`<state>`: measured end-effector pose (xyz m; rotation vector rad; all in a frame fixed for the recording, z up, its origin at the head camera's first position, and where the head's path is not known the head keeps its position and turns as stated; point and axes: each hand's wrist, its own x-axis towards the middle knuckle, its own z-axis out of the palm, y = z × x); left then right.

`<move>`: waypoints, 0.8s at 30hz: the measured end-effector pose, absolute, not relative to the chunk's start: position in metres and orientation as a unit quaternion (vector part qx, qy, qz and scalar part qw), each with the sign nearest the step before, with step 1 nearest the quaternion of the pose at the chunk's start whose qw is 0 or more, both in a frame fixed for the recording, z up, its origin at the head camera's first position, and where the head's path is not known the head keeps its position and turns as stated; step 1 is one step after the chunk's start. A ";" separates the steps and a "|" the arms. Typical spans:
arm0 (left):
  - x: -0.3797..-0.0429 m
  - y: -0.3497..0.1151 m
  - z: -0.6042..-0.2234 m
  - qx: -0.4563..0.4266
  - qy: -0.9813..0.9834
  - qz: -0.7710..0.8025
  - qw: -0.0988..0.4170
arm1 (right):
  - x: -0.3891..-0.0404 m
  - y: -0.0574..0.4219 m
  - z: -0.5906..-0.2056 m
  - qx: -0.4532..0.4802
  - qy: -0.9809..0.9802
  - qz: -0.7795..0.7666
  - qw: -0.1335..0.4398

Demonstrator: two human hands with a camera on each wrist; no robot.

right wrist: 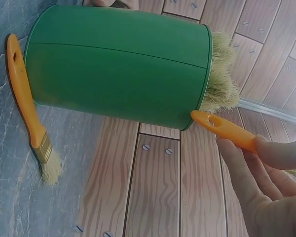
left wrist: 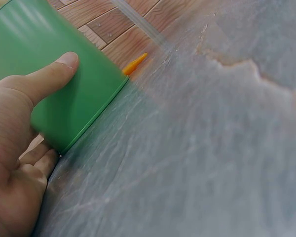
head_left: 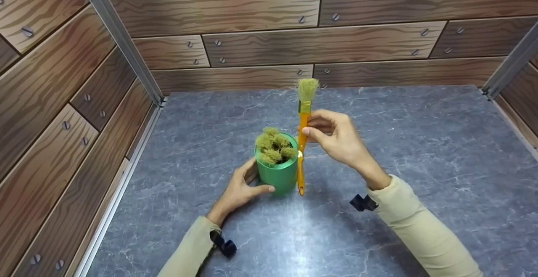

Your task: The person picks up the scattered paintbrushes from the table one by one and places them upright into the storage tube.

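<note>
A green cylindrical can [head_left: 277, 178] stands upright on the table, with several bristle heads [head_left: 271, 142] showing above its rim. My left hand [head_left: 239, 188] grips the can low on its side, thumb [left wrist: 54, 76] at the front and fingers partly hidden behind it. Bristles up, a paintbrush [head_left: 303, 119] is pinched between the thumb and fingers of my right hand [head_left: 342, 138]. The end of its orange handle is close beside the can's rim in the right wrist view. A second paintbrush [right wrist: 27, 98] lies on the table alongside the can's base, its handle end towards me.
The grey marbled table [head_left: 201, 142] is bounded by wood-patterned walls [head_left: 260, 48] at the back and sides. Metal corner posts [head_left: 122, 37] stand where the walls meet. Each sleeve carries a small black mount [head_left: 363, 202] near the wrist.
</note>
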<state>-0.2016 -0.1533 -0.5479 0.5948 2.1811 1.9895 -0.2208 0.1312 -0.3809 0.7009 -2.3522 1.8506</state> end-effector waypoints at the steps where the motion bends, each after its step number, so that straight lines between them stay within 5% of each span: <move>1: -0.202 -0.153 -0.548 0.198 0.722 0.659 0.065 | -0.221 0.131 -0.380 0.230 -0.763 0.603 0.037; 24: -0.202 -0.153 -0.548 0.195 0.728 0.654 0.066 | -0.225 0.113 -0.379 0.246 -0.765 0.592 0.054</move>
